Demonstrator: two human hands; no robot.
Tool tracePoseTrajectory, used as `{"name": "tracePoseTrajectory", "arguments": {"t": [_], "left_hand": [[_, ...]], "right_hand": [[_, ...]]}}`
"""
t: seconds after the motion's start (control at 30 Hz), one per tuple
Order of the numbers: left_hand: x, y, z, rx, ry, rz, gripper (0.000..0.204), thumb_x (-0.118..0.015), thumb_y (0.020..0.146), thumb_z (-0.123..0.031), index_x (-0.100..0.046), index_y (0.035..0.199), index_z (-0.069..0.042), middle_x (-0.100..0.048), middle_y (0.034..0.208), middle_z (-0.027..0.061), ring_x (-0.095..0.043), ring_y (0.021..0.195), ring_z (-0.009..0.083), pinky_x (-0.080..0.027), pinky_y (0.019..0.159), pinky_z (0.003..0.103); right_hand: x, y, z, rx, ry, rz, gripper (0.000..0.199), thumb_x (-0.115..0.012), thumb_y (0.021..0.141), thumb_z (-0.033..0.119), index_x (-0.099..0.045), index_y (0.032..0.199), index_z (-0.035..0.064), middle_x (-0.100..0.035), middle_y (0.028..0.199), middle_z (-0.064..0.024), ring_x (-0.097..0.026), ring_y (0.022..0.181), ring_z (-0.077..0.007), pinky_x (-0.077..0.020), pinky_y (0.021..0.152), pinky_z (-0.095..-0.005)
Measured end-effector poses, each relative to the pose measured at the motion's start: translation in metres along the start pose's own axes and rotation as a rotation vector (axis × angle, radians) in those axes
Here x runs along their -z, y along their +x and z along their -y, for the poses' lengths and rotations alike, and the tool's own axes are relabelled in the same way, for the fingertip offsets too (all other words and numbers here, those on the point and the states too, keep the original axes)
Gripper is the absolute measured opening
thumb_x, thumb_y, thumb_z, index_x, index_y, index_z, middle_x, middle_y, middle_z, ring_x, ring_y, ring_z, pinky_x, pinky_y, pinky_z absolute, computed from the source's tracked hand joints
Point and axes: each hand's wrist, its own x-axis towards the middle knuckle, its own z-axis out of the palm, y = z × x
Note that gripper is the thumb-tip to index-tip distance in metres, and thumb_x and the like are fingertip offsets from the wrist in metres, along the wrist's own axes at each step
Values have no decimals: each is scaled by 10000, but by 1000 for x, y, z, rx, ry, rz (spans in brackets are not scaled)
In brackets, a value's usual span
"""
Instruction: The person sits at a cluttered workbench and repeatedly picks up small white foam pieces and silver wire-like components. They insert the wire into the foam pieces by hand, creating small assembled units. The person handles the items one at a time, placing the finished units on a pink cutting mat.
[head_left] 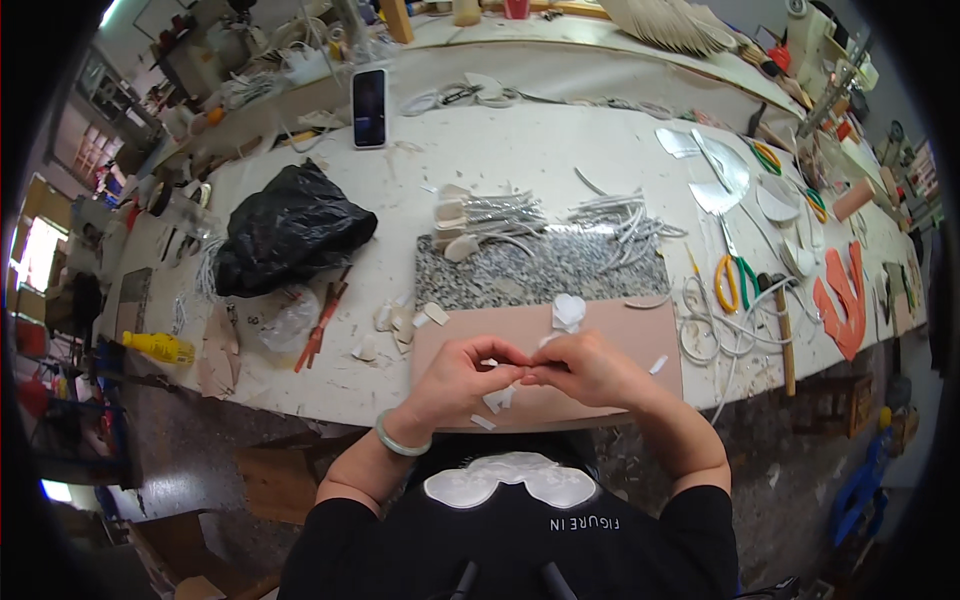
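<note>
My left hand (pixel 468 372) and my right hand (pixel 592 370) meet fingertip to fingertip over a pinkish-tan board (pixel 630 335) at the table's near edge. Both are closed in a pinch. Whatever lies between the fingers is hidden or too small to name. Just beyond my right hand is a small stack of white rounded pieces (pixel 568 312). White paper-like scraps (pixel 498 399) lie below my fingertips, and another white strip (pixel 658 364) rests to the right on the board. A pale green bangle circles my left wrist.
A speckled granite slab (pixel 480 282) lies behind the board, with bundled white straps (pixel 510 212) and loose pale cords (pixel 630 225) on it. Black plastic bag (pixel 290 235) and phone (pixel 369 110) stand left. To the right are scissors (pixel 727 285), a hammer (pixel 787 345) and coral-coloured pieces (pixel 845 305).
</note>
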Motion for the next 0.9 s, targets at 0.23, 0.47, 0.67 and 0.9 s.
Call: {"name": "tracePoseTrajectory", "arguments": {"t": [0.23,0.47,0.67,0.9], "left_hand": [[-2,5,-3,-39,-164,-100,274,-648,887,-61,-630,1152,8,-663,1049,80,-629,925,111,-533,784,250],[-20,29,11,-332,775,-174,267,-706,843,-164,-658,1070,-33,-638,946,85,-605,874,217,-497,788,345],[-27,45,26,-489,1053,-171,292,-731,796,-147,-639,1048,-34,-610,929,91,-552,946,259,-454,844,357],[-20,36,21,-542,1031,-151,311,-701,796,-77,-620,1092,-25,-582,1052,119,-490,1042,316,-417,905,394]], "right_hand": [[5,-18,-7,25,31,-164,148,-696,836,168,-696,856,21,-640,700,-141,-606,593,-260,-463,550,-341],[36,-63,-12,-136,170,-368,118,-697,856,136,-700,867,18,-646,647,-37,-551,554,-66,-419,491,-231],[24,-68,-29,-251,360,-271,185,-644,912,142,-690,1019,-1,-673,742,-24,-529,548,-47,-424,486,-213],[3,-56,-41,-262,666,-138,240,-560,965,126,-627,1141,-23,-667,845,-31,-573,628,-65,-480,563,-217]]}}
